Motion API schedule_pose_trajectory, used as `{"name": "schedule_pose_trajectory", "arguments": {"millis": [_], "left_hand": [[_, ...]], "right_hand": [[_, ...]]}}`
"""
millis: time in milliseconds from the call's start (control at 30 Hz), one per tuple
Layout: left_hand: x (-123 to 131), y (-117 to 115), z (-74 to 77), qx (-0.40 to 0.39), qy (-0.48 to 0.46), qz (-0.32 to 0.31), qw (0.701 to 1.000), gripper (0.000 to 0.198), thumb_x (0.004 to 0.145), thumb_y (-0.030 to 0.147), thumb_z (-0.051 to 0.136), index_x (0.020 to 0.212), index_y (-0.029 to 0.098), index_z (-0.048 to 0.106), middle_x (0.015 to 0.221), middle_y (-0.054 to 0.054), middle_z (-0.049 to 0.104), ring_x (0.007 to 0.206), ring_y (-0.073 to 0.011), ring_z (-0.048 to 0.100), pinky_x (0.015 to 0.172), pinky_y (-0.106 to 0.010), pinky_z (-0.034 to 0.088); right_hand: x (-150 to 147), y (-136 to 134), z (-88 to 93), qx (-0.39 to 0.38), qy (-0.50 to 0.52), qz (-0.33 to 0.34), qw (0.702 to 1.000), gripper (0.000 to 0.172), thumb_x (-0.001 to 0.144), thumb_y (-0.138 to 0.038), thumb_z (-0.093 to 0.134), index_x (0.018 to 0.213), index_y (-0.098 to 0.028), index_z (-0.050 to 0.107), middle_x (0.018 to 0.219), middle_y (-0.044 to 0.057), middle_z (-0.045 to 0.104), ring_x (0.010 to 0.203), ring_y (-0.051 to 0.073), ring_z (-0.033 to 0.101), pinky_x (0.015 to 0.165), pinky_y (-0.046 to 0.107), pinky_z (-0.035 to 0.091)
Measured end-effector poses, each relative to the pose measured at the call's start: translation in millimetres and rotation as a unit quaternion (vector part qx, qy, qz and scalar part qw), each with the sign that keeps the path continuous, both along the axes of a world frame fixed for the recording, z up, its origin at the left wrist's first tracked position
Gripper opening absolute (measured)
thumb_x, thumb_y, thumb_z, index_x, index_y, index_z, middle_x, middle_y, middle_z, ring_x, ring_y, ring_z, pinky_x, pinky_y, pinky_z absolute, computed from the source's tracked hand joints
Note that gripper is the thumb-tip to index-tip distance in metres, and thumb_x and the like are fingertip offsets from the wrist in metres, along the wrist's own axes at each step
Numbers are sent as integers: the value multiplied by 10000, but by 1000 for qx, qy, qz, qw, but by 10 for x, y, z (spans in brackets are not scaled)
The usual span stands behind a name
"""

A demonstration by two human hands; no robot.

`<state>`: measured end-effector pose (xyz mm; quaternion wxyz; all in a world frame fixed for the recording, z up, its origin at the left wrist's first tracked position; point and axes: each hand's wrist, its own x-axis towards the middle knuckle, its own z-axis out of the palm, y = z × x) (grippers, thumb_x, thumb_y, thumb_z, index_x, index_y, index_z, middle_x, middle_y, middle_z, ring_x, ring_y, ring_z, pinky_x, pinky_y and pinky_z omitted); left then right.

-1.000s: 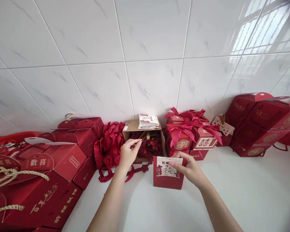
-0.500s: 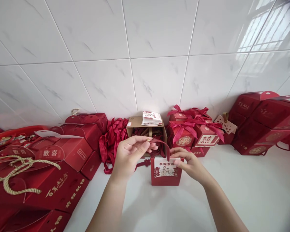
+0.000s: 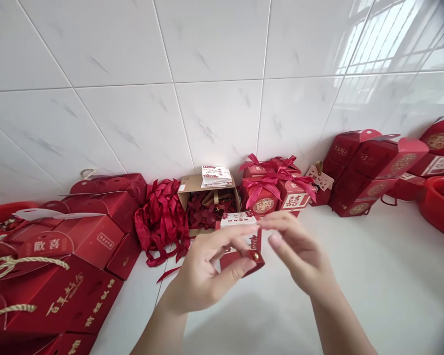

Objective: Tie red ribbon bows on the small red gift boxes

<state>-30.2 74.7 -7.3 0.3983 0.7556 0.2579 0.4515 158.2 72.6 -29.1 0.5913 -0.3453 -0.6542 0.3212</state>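
Note:
A small red gift box [image 3: 226, 264] stands in front of me, largely covered by my hands. A white card with red print [image 3: 237, 218] lies over its top and front. My left hand [image 3: 210, 271] pinches a dark red strap [image 3: 258, 266] with a gold stud on it, bent in front of the box. My right hand [image 3: 299, 251] is beside the box's right side, thumb and fingers apart, slightly blurred. Its fingertips are close to the card's upper edge; whether they touch it I cannot tell.
Behind the box sits an open carton of dark red straps [image 3: 211, 209] with folded cards [image 3: 216, 176] on its edge. Red ribbons [image 3: 162, 224] lie left of it. Bow-tied boxes [image 3: 266, 197] stand right. Larger red boxes [image 3: 70, 291] fill the left; more [image 3: 370, 167] stand at right, near a red basin [image 3: 440, 207].
The stud end of the strap has come down in front of the box with my left hand. My right hand has let go of the strap. The view has turned right.

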Motion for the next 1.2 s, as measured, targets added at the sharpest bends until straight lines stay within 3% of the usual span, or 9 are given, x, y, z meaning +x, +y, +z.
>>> {"name": "schedule_pose_trajectory", "arguments": {"millis": [100,267,433,567,633,767,967,1200], "left_hand": [[-29,-67,5,3,33,0,999,564,825,104,631,1288,311,386,780,38,660,781,-139,659,807,-273,532],[-148,-135,53,18,94,13,995,597,828,121,639,1268,335,299,801,52,679,814,-150,670,844,-273,511],[-203,-168,92,21,146,40,988,519,837,162,624,1244,313,340,839,25,647,824,-154,636,811,-264,516],[-168,-163,88,31,99,31,994,516,830,163,621,1233,320,340,876,12,623,828,-155,602,814,-298,511],[-150,-146,99,43,85,33,995,453,811,163,642,1180,300,417,935,-11,614,865,-163,591,816,-306,504],[-137,-114,158,76,86,-14,993,222,803,131,645,994,234,596,911,-33,617,853,-165,599,777,-287,501],[-146,-108,185,83,53,-48,994,128,791,120,667,887,202,684,857,-45,628,760,-150,610,694,-266,508],[-69,-151,151,118,62,-38,990,99,831,116,622,838,203,669,775,-35,616,748,-152,574,729,-283,487]], "right_hand": [[-53,-84,39,-77,53,187,978,229,883,-261,606,1084,-318,699,967,55,595,860,172,602,702,293,533],[-77,-64,17,-120,140,299,936,221,842,-203,665,1025,-305,733,898,23,566,718,101,607,627,238,530],[-76,-81,26,-156,147,317,924,202,780,-115,717,924,-253,746,864,13,595,747,99,619,675,232,527],[-109,-99,19,-187,194,359,894,106,796,-124,699,845,-218,710,810,-1,592,683,108,630,646,269,545],[-124,-98,3,-180,209,362,891,80,793,-128,702,822,-203,698,799,2,603,673,106,630,628,255,546],[-131,-87,-20,-180,218,358,890,77,772,-131,727,791,-200,698,765,-2,642,679,92,620,628,211,527],[-125,-87,-18,-197,204,377,882,35,745,-192,758,747,-202,725,707,6,656,617,111,630,581,230,535],[-137,-93,-78,-302,212,426,826,184,667,-309,821,680,-167,706,623,14,646,519,94,593,510,209,484]]}}
